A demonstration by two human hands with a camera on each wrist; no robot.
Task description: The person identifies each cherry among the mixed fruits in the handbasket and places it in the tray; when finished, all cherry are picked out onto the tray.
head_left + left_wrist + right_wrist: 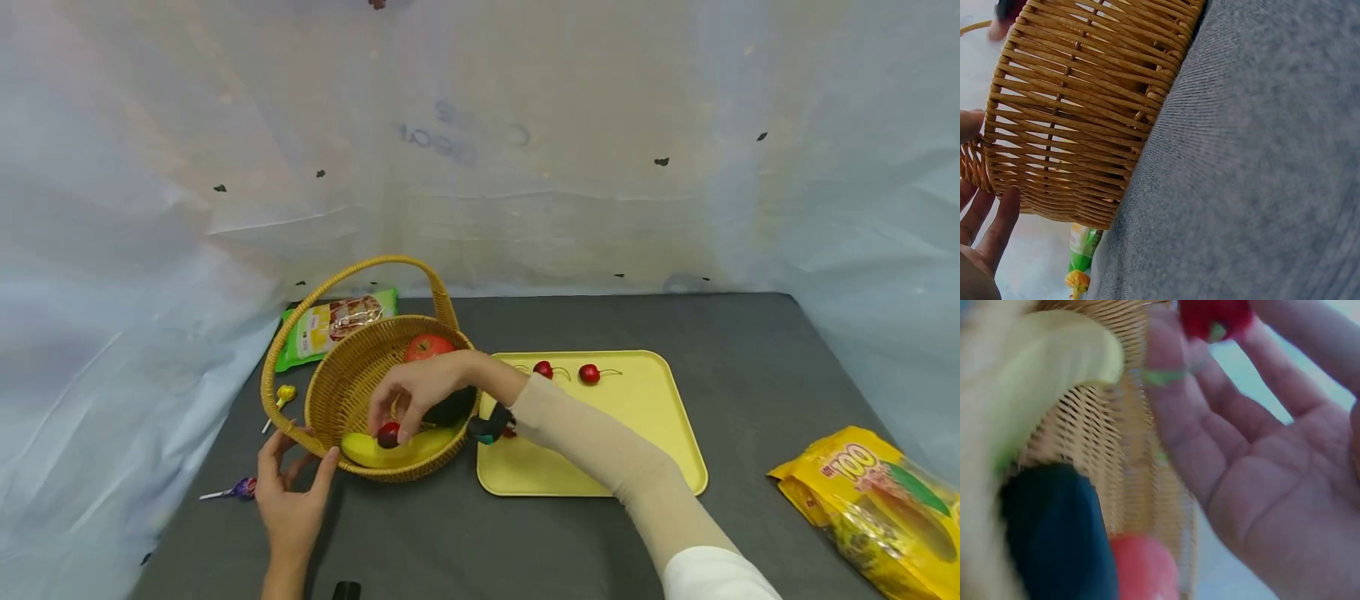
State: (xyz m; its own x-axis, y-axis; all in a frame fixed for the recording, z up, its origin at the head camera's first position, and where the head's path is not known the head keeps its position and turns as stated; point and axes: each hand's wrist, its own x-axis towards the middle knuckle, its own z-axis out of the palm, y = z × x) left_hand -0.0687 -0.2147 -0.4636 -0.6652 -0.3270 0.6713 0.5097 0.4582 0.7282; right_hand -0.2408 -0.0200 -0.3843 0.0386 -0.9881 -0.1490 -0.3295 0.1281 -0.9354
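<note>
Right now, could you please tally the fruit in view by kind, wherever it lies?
Cherries: 3, one held by the right hand at, two on the tray at and
Banana: 1
Apple: 1
Total: 5

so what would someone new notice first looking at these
Likely the round woven wicker basket with its arched handle left of centre on the dark grey table, holding a yellow banana and a red apple. The right hand reaches into it, pinching a small red cherry, while the left hand steadies the rim. Beside it lies a flat pale yellow tray with two more cherries.
</note>
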